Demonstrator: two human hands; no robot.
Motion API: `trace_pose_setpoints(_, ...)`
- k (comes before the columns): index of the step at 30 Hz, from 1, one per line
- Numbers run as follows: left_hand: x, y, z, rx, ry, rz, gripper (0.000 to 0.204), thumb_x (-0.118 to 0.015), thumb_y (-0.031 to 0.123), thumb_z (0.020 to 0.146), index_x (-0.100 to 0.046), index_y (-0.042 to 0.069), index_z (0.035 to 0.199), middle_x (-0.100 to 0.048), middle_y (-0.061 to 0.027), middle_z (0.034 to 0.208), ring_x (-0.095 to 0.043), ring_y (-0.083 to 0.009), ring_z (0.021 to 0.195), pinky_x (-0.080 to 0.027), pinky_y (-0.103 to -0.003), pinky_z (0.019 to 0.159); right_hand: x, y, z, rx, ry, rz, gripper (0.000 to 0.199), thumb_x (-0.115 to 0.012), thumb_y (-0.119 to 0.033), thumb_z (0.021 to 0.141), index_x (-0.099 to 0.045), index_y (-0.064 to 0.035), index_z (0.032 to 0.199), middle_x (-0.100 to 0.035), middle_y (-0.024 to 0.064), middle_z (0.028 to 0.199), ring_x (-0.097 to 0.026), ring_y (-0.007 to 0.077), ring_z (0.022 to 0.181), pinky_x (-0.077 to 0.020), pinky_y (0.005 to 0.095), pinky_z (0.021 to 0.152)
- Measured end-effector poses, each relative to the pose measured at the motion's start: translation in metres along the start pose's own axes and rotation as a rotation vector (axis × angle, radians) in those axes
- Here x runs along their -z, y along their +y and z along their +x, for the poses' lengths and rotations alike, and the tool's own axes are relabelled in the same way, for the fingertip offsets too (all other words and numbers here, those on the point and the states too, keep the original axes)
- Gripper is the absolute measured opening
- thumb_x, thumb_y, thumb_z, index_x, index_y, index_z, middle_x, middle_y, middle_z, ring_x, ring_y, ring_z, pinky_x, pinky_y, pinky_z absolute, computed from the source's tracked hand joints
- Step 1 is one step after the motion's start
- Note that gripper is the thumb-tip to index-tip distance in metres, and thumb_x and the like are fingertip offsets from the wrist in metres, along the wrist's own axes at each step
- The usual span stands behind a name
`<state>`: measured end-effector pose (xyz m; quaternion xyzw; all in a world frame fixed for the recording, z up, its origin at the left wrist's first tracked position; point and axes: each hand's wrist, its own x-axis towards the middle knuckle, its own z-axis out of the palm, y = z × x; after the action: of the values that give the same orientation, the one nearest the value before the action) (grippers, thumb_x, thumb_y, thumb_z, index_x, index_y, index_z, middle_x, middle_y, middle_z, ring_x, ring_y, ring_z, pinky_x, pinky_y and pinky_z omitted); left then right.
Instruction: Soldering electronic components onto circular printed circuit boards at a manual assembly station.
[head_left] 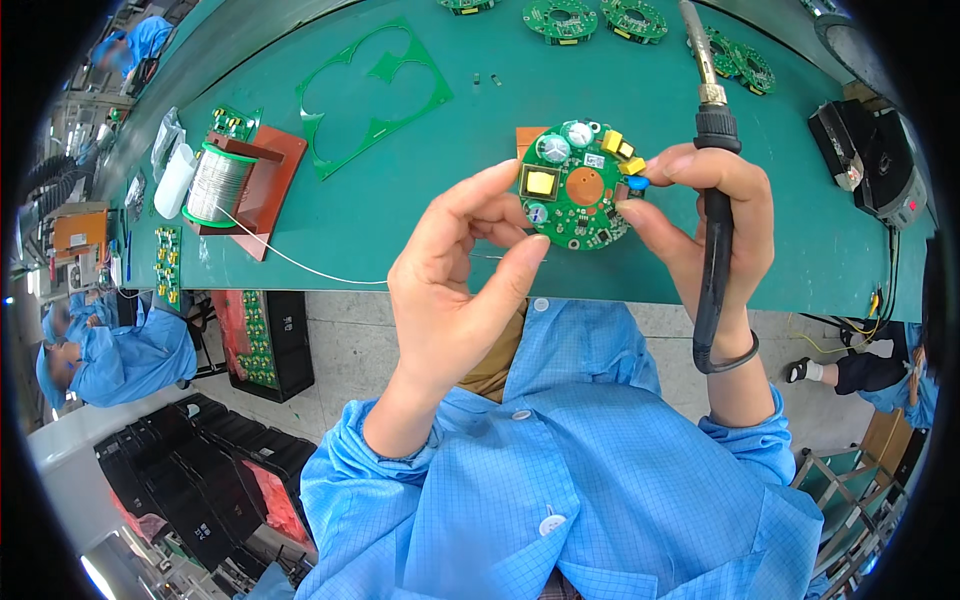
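Two hands (590, 245), one round circuit board (580, 185)

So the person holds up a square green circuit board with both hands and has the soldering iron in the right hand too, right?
Almost. The head view shows the circuit board is round, not square. Both hands do hold it, left hand and right hand, and the right also grips the soldering iron.

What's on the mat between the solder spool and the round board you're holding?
In the head view, only bare green mat and the thin solder wire running from the spool toward the left hand at the round board.
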<state>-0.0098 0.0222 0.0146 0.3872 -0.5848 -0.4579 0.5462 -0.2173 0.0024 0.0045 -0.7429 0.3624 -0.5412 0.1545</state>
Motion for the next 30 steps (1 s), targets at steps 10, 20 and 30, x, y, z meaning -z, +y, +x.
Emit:
trace_pose_setpoints(10, 0.007, 0.002, 0.004, 0.174, -0.026, -0.362, 0.034, -0.061, -0.001, 0.089, -0.05, -0.003, 0.122, -0.062, -0.0071, 0.095, -0.059, -0.0104, 0.087, -0.048, -0.024, 0.08, -0.003, -0.004, -0.001, -0.027, -0.011, 0.02, 0.051, -0.078, 0.008, 0.069, -0.049, -0.0015, 0.11, -0.058, 0.0125, 0.1, -0.061, 0.0214, 0.093, -0.052, 0.0346, 0.084)
trace_pose_setpoints(20, 0.01, 0.004, 0.007, 0.218, -0.012, -0.28, 0.037, -0.069, -0.003, 0.083, -0.054, -0.003, 0.117, -0.064, -0.0082, 0.095, -0.061, -0.0124, 0.088, -0.05, -0.026, 0.079, -0.007, -0.002, 0.0, -0.015, 0.074, 0.085, 0.044, -0.081, 0.002, 0.066, -0.056, -0.0035, 0.102, -0.064, 0.0088, 0.097, -0.065, 0.0195, 0.088, -0.0528, 0.031, 0.078)
trace_pose_setpoints(30, 0.017, -0.008, 0.016, -0.684, -0.003, 0.646, 0.029, -0.075, -0.011, 0.061, -0.068, 0.001, 0.087, -0.06, -0.0136, 0.103, -0.063, -0.0223, 0.087, -0.053, -0.028, 0.069, -0.013, 0.001, -0.003, -0.128, 0.118, 0.341, 0.038, -0.076, 0.005, 0.072, -0.054, -0.0018, 0.102, -0.065, 0.0116, 0.098, -0.067, 0.0256, 0.097, -0.0545, 0.0364, 0.087)
